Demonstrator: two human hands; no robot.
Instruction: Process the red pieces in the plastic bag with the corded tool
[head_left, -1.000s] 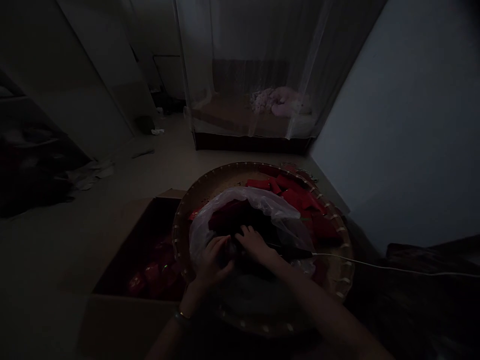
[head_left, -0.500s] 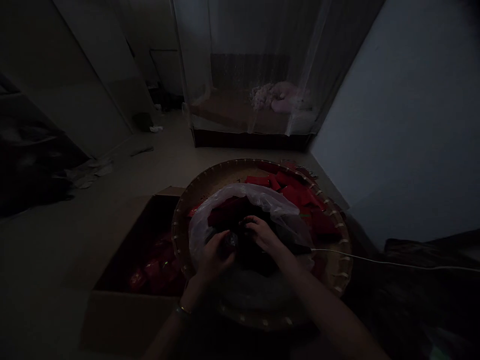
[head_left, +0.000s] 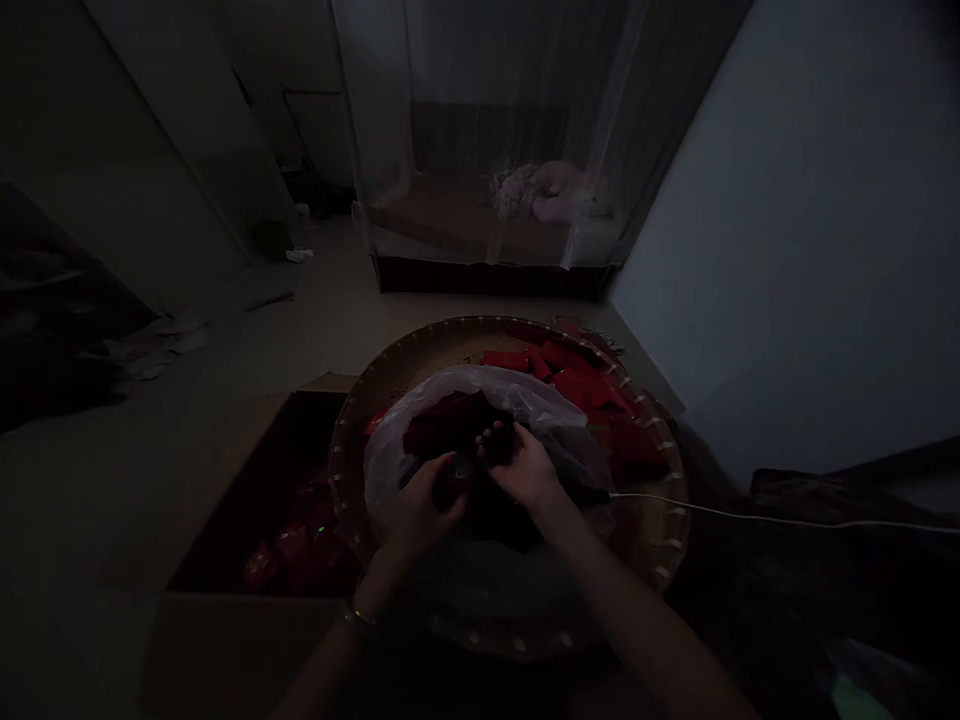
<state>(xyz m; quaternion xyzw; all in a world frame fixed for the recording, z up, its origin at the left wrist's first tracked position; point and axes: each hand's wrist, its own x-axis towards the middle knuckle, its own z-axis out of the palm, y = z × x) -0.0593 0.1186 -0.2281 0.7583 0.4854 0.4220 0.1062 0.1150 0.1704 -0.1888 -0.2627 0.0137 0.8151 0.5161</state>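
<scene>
The picture is very dark. My left hand (head_left: 424, 505) is closed around a small dark reddish packet (head_left: 454, 478) with a shiny, plastic-like surface. Beside it, my right hand (head_left: 525, 465) is turned palm up, its fingers curled round a dark handful (head_left: 498, 443) whose kind I cannot make out. Both hands are over the mouth of a translucent plastic bag (head_left: 390, 440) with dark contents. That bag rests in a round woven bamboo tray (head_left: 346, 480). Several red packets (head_left: 585, 385) lie in the tray behind and right of the bag.
An open cardboard box (head_left: 247, 635) with shiny red packets (head_left: 292, 545) stands left of the tray. A white cable (head_left: 720, 511) runs right from a dark object by my right forearm. Farther back are a netted bed (head_left: 450, 215) and a pale wall (head_left: 810, 250).
My right hand has rolled from palm down to palm up, now cupping dark material. My left hand still holds the packet, tilted slightly. The whole view has shifted a little.
</scene>
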